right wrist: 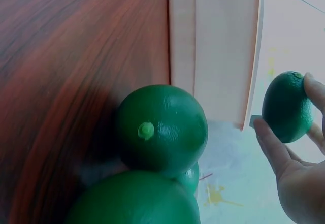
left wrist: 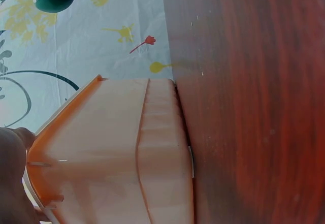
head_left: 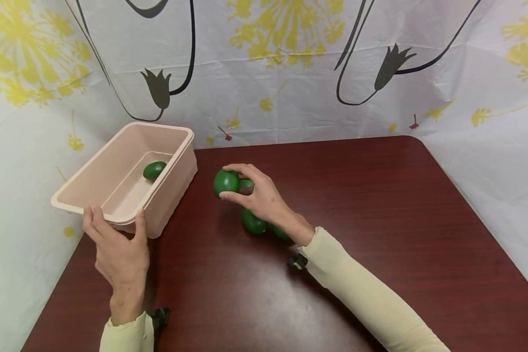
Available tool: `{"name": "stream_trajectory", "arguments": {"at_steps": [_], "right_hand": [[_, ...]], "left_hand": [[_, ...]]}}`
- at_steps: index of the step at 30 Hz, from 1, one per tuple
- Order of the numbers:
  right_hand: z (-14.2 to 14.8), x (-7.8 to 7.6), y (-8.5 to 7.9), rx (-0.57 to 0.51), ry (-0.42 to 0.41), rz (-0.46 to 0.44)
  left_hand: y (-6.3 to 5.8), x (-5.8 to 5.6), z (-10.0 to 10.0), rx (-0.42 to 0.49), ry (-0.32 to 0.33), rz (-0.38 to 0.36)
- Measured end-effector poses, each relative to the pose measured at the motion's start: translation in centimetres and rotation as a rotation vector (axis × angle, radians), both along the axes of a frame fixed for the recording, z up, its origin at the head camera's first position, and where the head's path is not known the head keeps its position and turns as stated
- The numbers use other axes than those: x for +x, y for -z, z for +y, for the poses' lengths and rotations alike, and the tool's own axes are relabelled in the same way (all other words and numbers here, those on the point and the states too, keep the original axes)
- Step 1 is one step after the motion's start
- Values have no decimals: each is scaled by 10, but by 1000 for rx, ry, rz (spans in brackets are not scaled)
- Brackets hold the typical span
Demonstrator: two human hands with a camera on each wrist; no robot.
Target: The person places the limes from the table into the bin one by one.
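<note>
My right hand [head_left: 266,199] holds a green lime [head_left: 226,183] between thumb and fingers, raised above the table. Below and behind that hand lie several more limes [head_left: 253,223], partly covered by the hand and wrist; the right wrist view shows a lime [right wrist: 161,127] with a small stem nub close up. On the left stands a pale pink plastic bin [head_left: 176,183], and one lime [head_left: 153,170] lies on its floor. My left hand [head_left: 124,256] grips the bin's near rim, fingers and thumb spread along it. The bin's outer wall [left wrist: 117,148] fills much of the left wrist view.
A dark red-brown wooden table [head_left: 369,205] carries everything. Behind it hangs a white cloth [head_left: 290,107] with yellow and grey flower prints. The bin sits along the table's left edge, and its tall side wall faces the limes.
</note>
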State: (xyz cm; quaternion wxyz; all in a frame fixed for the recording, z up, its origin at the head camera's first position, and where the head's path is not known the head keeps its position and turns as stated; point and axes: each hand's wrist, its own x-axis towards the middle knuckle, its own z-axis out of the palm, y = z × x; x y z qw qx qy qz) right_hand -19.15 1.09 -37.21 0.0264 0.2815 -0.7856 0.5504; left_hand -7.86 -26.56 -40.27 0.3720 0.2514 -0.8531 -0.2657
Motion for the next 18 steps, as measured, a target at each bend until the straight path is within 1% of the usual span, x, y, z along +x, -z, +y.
{"name": "stream_trajectory", "arguments": {"at_steps": [6, 18], "right_hand": [[-5, 1, 0, -30, -32, 1], [-17, 4, -1, -32, -33, -1]], "left_hand": [[1, 0, 0, 2, -1, 3], [1, 1, 1, 3, 0, 12]]}}
